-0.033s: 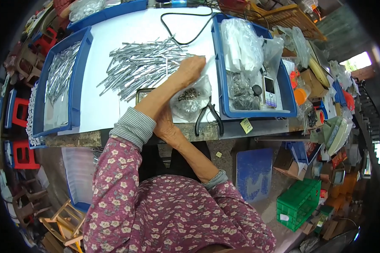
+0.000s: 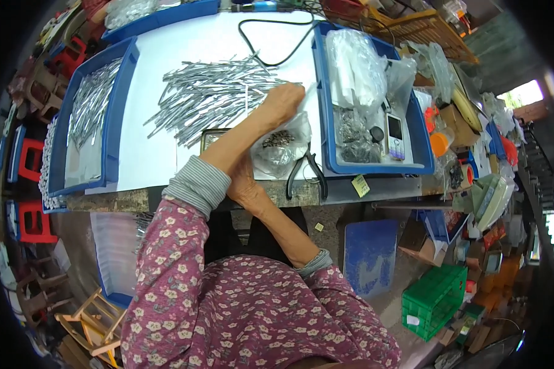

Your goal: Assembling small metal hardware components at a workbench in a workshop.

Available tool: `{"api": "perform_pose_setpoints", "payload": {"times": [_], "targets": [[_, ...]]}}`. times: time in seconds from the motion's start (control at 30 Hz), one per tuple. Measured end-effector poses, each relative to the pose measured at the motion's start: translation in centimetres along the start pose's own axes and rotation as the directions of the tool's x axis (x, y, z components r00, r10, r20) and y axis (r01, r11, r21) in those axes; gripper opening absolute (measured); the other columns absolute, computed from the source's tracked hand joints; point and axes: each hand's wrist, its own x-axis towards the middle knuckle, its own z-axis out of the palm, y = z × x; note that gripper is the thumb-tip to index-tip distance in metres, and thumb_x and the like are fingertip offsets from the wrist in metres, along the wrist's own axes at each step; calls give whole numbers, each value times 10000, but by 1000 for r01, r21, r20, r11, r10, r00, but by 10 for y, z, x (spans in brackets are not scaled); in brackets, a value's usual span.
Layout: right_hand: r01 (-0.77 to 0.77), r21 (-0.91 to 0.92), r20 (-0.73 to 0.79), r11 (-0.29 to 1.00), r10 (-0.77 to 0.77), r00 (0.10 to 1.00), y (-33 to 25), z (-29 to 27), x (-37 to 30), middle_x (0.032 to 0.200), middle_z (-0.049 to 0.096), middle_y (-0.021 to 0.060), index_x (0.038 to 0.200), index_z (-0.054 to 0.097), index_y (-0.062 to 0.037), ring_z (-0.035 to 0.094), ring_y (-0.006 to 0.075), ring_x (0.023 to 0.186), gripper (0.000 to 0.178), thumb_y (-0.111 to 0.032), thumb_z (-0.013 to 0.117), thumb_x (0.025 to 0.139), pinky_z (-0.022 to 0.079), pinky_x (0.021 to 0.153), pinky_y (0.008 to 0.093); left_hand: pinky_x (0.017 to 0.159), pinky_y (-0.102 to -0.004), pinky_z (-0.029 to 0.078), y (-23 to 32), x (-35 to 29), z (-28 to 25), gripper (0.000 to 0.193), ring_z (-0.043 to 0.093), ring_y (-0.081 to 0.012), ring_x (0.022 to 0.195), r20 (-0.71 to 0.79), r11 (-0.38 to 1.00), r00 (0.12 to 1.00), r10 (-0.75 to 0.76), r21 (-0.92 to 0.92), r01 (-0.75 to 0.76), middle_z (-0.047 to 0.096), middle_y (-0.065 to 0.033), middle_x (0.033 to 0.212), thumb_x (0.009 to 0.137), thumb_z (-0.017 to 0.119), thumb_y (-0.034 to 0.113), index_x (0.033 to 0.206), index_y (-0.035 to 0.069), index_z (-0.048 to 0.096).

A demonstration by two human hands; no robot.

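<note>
My forearms cross over the table edge, the left one on top. My left hand (image 2: 284, 101) is closed beside the right end of a heap of thin silver-grey metal strips (image 2: 209, 92); what its fingers hold is hidden. Below it lies a clear plastic bag (image 2: 271, 161) with small brown metal pieces (image 2: 278, 139) inside. My right hand (image 2: 245, 184) is left of this bag, at the table's front edge, its fingers hidden under my left forearm. Black-handled pliers (image 2: 314, 169) lie right of the bag. A small dark-rimmed tray (image 2: 210, 136) shows partly behind my left forearm.
On the left stands a blue tray (image 2: 109, 117) of similar strips. On the right, another blue tray (image 2: 375, 167) holds plastic bags (image 2: 354, 67) and a mobile phone (image 2: 394, 136). A black cable (image 2: 243, 38) loops across the white table surface (image 2: 157, 55). A yellow note (image 2: 360, 186) hangs at the front edge.
The whole view has shifted very slightly. Both hands keep nearly the same place and pose.
</note>
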Motion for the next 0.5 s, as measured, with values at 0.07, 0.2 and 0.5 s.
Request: {"api": "perform_pose_setpoints", "payload": {"times": [0.07,0.2,0.5], "targets": [[53,-6,12,999,-53,999,4,3,-1,933,510,175,1000,501,-21,462,353,907,353,-222,581,721,360,796,432,590,-451,470,4,-2,-1,93,586,-373,703,-70,999,997,-33,-44,30,576,-206,722,757,470,68,801,3,520],[81,-55,27,995,-79,996,-2,-5,2,894,529,145,970,517,-27,486,333,874,334,-207,598,701,374,767,416,581,-458,458,7,-3,-1,105,581,-374,700,-21,996,999,-38,-85,36,570,-203,714,736,468,46,817,-2,513],[79,71,-8,994,-79,997,7,-2,-12,1065,524,173,1149,469,-18,477,324,1014,496,-209,618,716,346,896,396,635,-422,495,12,-1,-11,129,606,-339,797,84,998,995,-63,-13,64,607,-200,818,679,534,22,786,-4,601]]}}
